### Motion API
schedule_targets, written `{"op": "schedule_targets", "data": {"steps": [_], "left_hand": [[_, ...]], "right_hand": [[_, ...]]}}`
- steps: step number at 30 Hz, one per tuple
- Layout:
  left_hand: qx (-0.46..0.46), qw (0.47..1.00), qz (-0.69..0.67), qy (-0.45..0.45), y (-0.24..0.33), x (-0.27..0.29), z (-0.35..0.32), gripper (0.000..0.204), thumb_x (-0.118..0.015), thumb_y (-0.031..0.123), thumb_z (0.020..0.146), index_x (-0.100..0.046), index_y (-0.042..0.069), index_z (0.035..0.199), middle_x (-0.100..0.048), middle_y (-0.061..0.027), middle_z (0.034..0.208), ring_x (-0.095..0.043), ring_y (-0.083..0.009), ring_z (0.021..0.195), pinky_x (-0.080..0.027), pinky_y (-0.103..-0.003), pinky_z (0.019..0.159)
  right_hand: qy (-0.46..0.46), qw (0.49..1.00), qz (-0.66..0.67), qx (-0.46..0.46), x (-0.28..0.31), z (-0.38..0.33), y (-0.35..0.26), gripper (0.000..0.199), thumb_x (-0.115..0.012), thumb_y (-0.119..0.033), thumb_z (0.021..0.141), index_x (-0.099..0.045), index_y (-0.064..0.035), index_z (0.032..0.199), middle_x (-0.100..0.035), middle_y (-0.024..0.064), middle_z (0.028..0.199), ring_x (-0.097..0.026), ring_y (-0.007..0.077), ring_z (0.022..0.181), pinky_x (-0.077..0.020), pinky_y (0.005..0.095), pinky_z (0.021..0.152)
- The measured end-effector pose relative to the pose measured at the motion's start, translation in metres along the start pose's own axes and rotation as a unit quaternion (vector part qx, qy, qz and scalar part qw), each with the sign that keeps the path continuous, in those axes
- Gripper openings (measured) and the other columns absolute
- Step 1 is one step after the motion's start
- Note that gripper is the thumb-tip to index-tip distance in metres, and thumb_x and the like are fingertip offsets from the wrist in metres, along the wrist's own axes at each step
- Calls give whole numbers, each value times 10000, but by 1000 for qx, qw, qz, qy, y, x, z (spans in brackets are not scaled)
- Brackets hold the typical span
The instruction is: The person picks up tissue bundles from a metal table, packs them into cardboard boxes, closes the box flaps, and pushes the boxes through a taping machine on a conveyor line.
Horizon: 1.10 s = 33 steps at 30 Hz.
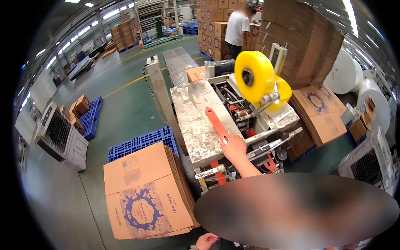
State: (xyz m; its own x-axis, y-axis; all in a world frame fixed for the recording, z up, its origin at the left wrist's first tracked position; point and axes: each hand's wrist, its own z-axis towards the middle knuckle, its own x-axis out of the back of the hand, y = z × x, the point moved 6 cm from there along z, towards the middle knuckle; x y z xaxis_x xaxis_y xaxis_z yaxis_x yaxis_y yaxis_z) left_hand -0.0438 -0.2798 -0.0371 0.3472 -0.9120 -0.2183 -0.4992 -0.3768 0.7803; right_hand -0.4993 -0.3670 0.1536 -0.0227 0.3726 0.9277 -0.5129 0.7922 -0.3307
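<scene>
My right hand (pixel 235 148) reaches over the machine and is closed around the near end of a long, flat red tool (pixel 216 123). The tool has a small metal-looking tip at its far end and lies on the worn metal top (pixel 193 125) of a carton-taping machine. My left hand (pixel 206 241) is low at the bottom edge, its fingers curled in; what they hold, if anything, is hidden. Just left of it is a stack of flattened brown cartons (pixel 143 196). A large yellow tape roll (pixel 254 77) is mounted on the machine's right side. A blurred patch covers the lower right.
Blue pallets (pixel 141 141) lie left of the machine, with an air cooler (pixel 62 137) farther left. More flat cartons (pixel 318 112) and a tall cardboard stack (pixel 298 41) stand right. A person in a white shirt (pixel 238 29) is beside stacked boxes behind. A metal ramp (pixel 179 62) extends beyond.
</scene>
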Motion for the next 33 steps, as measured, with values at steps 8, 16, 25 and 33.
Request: {"op": "schedule_targets", "data": {"steps": [8,16,25,33], "left_hand": [[-167,985,-38,-24,52,9,69,135,-650,124,993,-679,18,1071,-711,-17,958,-643,-65,874,-525,-229,795],[-67,993,99,24,71,1,50,129,-656,116,982,-690,18,1058,-707,-16,918,-640,-74,839,-532,-240,792],[-184,974,127,-42,14,-1,10,165,-665,124,959,-685,-2,1064,-717,-36,935,-644,-80,839,-532,-251,806],[-151,983,102,-34,24,-4,-5,149,-659,107,959,-691,13,1070,-708,-28,905,-640,-81,821,-533,-251,795]], "right_hand": [[-169,984,24,-53,72,-79,13,581,-780,-271,745,-517,65,1140,-698,281,1007,-695,438,949,-568,472,837],[-180,957,204,-101,25,-119,64,356,-748,-248,686,-684,-32,961,-720,201,908,-699,395,851,-548,457,755],[-244,946,201,70,-3,-271,-58,383,-765,-334,804,-581,-50,982,-698,201,819,-690,419,806,-547,502,727],[-83,949,250,-172,-42,-261,23,417,-845,-295,765,-613,3,942,-704,221,829,-696,420,830,-550,472,733]]}}
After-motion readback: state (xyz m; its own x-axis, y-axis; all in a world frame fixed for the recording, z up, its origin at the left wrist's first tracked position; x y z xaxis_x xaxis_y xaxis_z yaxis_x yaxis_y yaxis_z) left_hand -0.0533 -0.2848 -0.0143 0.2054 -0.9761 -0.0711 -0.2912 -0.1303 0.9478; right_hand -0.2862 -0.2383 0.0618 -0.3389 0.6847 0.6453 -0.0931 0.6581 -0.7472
